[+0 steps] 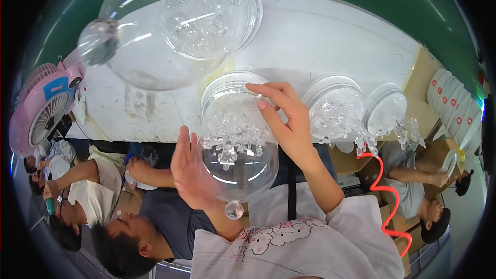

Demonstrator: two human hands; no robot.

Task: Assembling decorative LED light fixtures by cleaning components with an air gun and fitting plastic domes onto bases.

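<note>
"Head view: what can be counted as done?"

"Toward the upper left of the desk [289,26], a large dome [134,46] is seen against a round base, with clear pieces enclosed."

"And where is the unit being handled?"

"At the desk's near edge, in front of the body. The near dome [237,173], tipped with a small ball [234,210], is lined up with the near base [219,83], and clear pieces [227,147] are visible within. Whether the joint is fully seated cannot be told."

"How is the grip?"

"By the right hand [287,119], the joint is met with index finger and thumb apart; whether anything is pinched cannot be told. The left hand [190,170] is blurred, fingers spread, beside the near dome; contact cannot be confirmed."

"What is left?"

"On the right, the third base [336,79] and fourth base [386,89] are seen uncovered, their pieces exposed. Roughly half is judged covered."
</note>
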